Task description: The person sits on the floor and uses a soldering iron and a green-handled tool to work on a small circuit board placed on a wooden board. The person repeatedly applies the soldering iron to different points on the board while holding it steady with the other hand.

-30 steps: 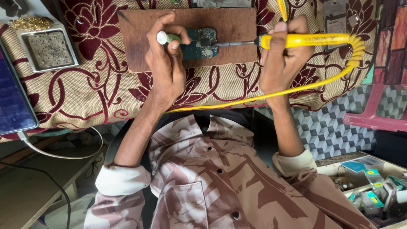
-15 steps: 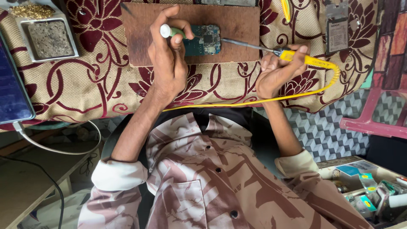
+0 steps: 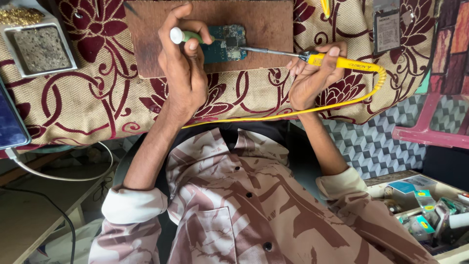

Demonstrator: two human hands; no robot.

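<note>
A small blue-green circuit board (image 3: pixel 228 47) lies on a brown wooden board (image 3: pixel 268 27) on top of a floral cloth. My left hand (image 3: pixel 183 73) grips a thin tool with a green handle and white cap (image 3: pixel 181 35), its end pointing at the circuit board's left side. My right hand (image 3: pixel 310 78) holds a yellow-handled soldering iron (image 3: pixel 342 62). Its metal tip reaches the circuit board's right edge. The iron's yellow cable (image 3: pixel 342 102) loops down and left under my right wrist.
A metal tray with a grey sponge (image 3: pixel 41 49) sits at the upper left. A phone (image 3: pixel 10 122) with a white cable lies at the left edge. A grey flat battery (image 3: pixel 388 29) lies at the upper right, a pink stool (image 3: pixel 430 132) at the right, a box of small parts (image 3: pixel 430 215) at the lower right.
My right hand has drawn in toward the wooden board, bringing the iron's tip to the circuit board, and the cable loop has tightened. My left hand stays on the green tool.
</note>
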